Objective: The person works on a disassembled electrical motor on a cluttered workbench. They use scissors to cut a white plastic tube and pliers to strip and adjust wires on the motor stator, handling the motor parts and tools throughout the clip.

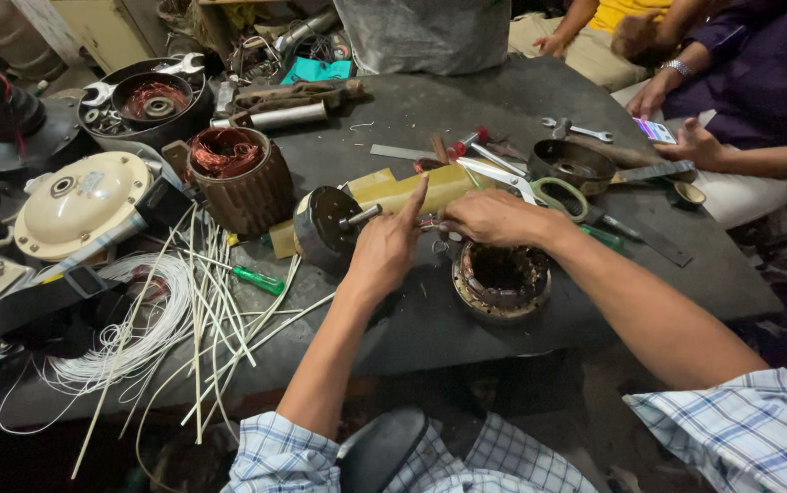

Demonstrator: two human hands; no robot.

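Note:
A round motor stator (501, 279) with copper windings lies on the dark table (466, 100) in front of me. My right hand (494, 217) rests over its far rim, fingers curled around thin wires. My left hand (386, 246) hovers just left of it, index finger stretched up toward a folded yellow insulation sheet (411, 189). A dark rotor (322, 228) with a short shaft lies on its side, touching my left hand's far side.
A wound stator (238, 178), cream fan cover (78, 203), white wire coil (138, 319), thin white sticks (215, 301) and green screwdriver (256, 278) lie left. Scissors (539, 192), metal cup (571, 164), spanner (585, 131) sit right. Another person's hand (690, 141) holds a phone.

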